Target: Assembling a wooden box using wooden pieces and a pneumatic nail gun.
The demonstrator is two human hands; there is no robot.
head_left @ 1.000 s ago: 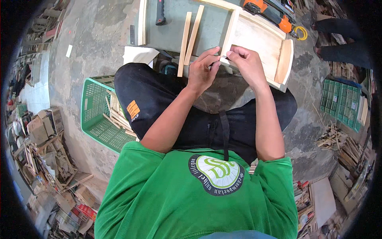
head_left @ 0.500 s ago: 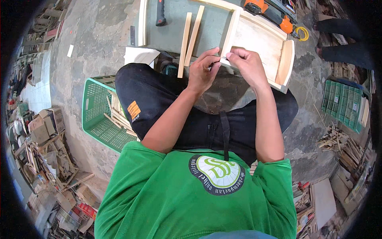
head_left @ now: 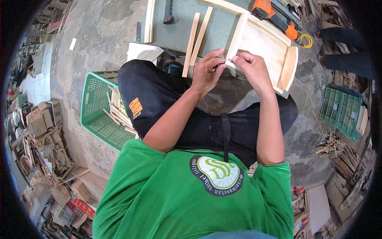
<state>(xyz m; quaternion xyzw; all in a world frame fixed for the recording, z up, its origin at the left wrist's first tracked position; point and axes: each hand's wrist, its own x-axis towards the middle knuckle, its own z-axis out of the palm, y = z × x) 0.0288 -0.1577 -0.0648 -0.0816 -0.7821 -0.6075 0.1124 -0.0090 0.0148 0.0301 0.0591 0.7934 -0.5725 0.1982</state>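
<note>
While two wooden strips (head_left: 191, 45) overhang the grey worktop (head_left: 179, 36), the left hand (head_left: 206, 75) curls half-closed at the near edge of the wooden frame (head_left: 237, 36), the right hand (head_left: 254, 71) bent beside it; whether either pinches something, I cannot tell.

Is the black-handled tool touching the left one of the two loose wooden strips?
Apart: the head view shows grey-green surface between the black-handled tool and the left wooden strip.
</note>
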